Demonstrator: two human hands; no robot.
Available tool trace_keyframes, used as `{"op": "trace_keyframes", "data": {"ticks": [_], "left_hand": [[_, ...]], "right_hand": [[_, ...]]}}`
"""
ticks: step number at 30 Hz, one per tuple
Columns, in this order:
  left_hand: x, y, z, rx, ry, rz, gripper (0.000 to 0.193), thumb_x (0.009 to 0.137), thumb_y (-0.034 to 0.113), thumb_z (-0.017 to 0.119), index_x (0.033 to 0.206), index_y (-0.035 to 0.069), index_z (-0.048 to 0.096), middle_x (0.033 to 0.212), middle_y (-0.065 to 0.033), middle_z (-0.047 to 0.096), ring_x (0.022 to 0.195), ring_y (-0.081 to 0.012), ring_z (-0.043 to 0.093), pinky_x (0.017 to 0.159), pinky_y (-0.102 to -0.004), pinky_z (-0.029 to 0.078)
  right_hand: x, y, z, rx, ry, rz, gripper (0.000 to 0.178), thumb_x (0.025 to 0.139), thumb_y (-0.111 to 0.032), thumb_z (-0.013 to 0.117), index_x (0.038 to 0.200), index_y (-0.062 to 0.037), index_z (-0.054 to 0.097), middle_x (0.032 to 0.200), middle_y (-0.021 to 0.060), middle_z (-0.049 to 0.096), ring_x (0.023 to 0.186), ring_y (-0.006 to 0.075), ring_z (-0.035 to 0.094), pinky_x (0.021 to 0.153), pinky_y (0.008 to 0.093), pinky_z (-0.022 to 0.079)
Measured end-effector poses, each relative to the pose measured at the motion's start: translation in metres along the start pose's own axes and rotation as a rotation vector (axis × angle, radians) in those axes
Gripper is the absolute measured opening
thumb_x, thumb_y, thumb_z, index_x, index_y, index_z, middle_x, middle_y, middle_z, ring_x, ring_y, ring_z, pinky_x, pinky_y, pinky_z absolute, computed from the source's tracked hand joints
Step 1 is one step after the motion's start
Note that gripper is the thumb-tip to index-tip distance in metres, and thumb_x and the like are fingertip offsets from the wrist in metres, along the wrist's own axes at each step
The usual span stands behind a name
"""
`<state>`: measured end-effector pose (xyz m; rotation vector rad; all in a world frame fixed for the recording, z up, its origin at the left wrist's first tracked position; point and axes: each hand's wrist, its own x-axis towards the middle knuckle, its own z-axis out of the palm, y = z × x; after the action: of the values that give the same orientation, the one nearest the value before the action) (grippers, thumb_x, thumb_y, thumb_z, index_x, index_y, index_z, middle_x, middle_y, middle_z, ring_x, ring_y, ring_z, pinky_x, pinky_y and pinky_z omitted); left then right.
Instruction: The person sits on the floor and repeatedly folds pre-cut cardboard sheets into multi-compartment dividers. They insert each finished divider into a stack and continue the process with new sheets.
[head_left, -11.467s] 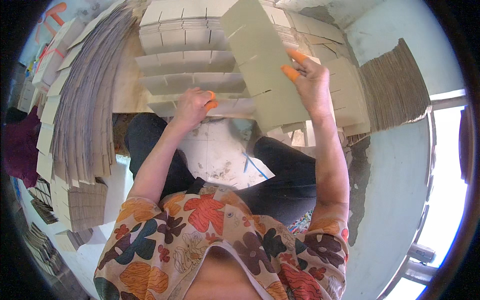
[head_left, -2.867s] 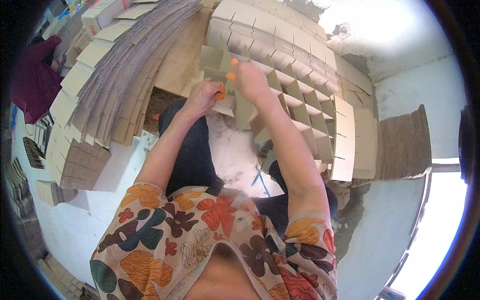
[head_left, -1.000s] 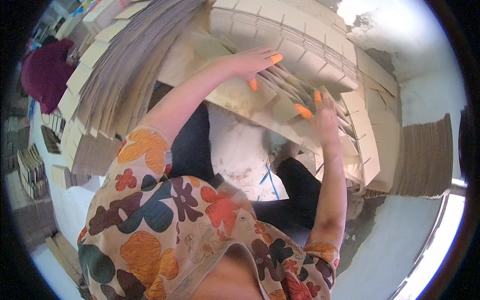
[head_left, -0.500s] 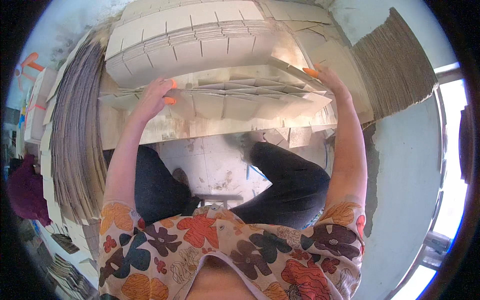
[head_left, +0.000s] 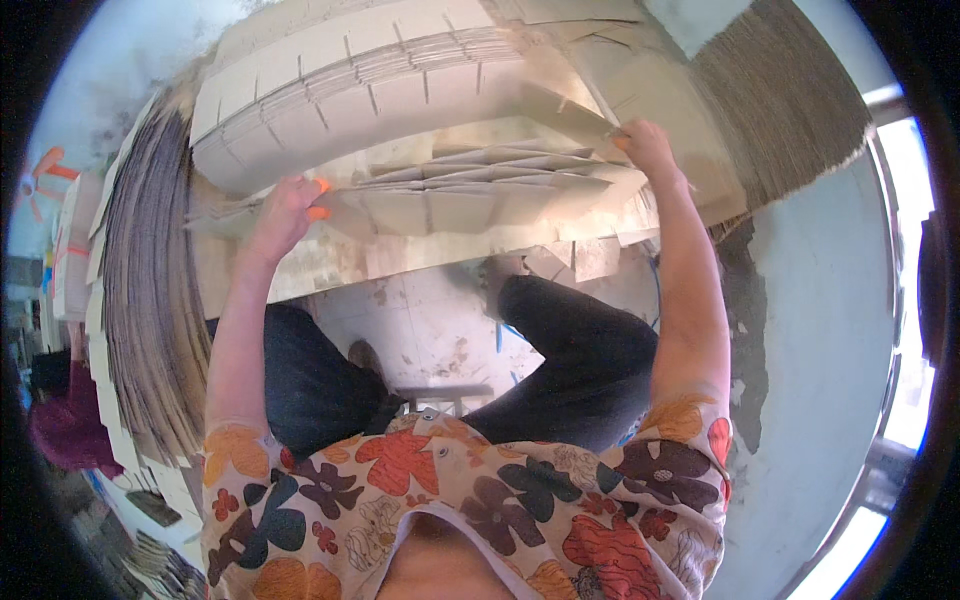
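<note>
My left hand (head_left: 286, 218), with orange covers on its fingertips, is closed on the left part of a cardboard divider grid (head_left: 470, 205). The grid is made of crossed slotted strips and lies partly flattened along the near side of the table. My right hand (head_left: 648, 152), also with orange on a finger, is pinched at the near right end of a single cardboard strip (head_left: 562, 112). That strip slants away to the left, beyond the grid's right end. Motion blurs the grid's left tip and both hands slightly.
Slotted cardboard sheets (head_left: 350, 100) are stacked behind the grid. Tall cardboard stacks stand at the left (head_left: 150, 270) and far right (head_left: 785, 110). Cardboard scraps (head_left: 590, 258) lie below the table's edge (head_left: 400, 262). Another person's dark red sleeve (head_left: 75, 420) shows at far left.
My left hand has shifted left and slightly nearer, and the grid has moved left with it. The right hand stays by the strip's end, its fingers now more closed. The whole view has shifted slightly.
</note>
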<state>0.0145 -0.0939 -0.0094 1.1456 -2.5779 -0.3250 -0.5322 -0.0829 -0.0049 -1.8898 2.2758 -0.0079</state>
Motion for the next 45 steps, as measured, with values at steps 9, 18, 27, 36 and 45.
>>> {"op": "trace_keyframes", "data": {"ticks": [9,18,27,36,45], "left_hand": [[-0.03,0.018,-0.01,0.173,-0.006,0.133,0.019,0.067,0.009,0.069,0.078,0.004,0.054,0.075,-0.0157,0.054,0.073,-0.033,0.053,0.06,-0.0426,0.043],[-0.129,0.1,-0.17,0.715,0.463,0.087,0.027,0.069,-0.004,0.059,0.096,0.0,0.06,0.091,-0.0152,0.062,0.083,-0.0312,0.058,0.07,-0.0413,0.049],[-0.211,0.033,-0.271,1.325,0.638,-0.424,0.029,0.074,0.001,0.057,0.103,0.004,0.058,0.102,-0.0102,0.06,0.098,-0.0256,0.056,0.081,-0.0349,0.049],[-0.236,-0.059,-0.241,1.27,0.471,-0.84,0.016,0.078,0.009,0.055,0.093,0.005,0.061,0.091,-0.0073,0.062,0.096,-0.0228,0.056,0.077,-0.0338,0.05],[-0.247,-0.097,-0.225,1.058,0.297,-0.914,0.026,0.084,0.028,0.06,0.087,0.003,0.064,0.091,-0.0118,0.066,0.098,-0.0274,0.057,0.078,-0.0429,0.048]], "right_hand": [[-0.069,-0.098,-0.068,-0.419,0.307,0.153,0.016,0.084,-0.006,0.055,0.094,-0.0089,0.067,0.087,0.0117,0.066,0.085,0.0262,0.065,0.071,0.0524,0.051],[-0.098,-0.083,-0.043,-0.04,0.654,0.433,0.018,0.089,-0.018,0.044,0.097,-0.0127,0.06,0.088,0.0132,0.065,0.087,0.03,0.064,0.072,0.0442,0.049],[-0.118,-0.07,-0.027,0.095,0.703,0.407,0.03,0.091,-0.03,0.049,0.102,-0.0089,0.067,0.095,0.0169,0.067,0.087,0.0332,0.064,0.072,0.044,0.051],[-0.098,-0.043,-0.004,0.044,0.655,0.362,0.03,0.086,-0.029,0.053,0.095,-0.0017,0.064,0.09,0.0228,0.064,0.083,0.0398,0.062,0.07,0.0491,0.048],[-0.089,-0.048,0.008,0.113,0.662,0.237,0.031,0.081,-0.029,0.061,0.091,-0.0003,0.065,0.081,0.0227,0.063,0.076,0.0392,0.063,0.066,0.0464,0.049]]}}
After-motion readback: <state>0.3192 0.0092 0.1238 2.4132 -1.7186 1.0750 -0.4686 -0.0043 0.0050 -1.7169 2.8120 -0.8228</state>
